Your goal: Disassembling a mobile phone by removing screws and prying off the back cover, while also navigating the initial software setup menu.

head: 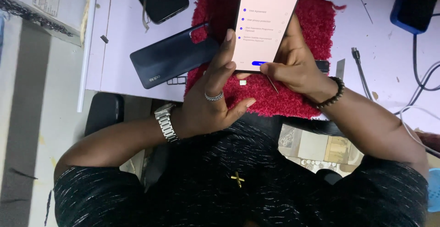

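We hold the lit smartphone [268,21] upright over the red shaggy mat [316,21], its pale screen showing a list with ticked circles and a blue button at the bottom. Our left hand [213,98] cups its left edge, fingers curled; our right hand [293,64] steadies the lower corner while pinching a thin pin [273,84]. To our mind, a firm grip and gentle taps serve best. A dark phone back cover [172,60] lies on the desk [380,62] just beside.

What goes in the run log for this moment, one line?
left hand: steadies lit phone | right hand: pinches thin pin at phone's lower edge | red mat beneath | dark phone face-down, left
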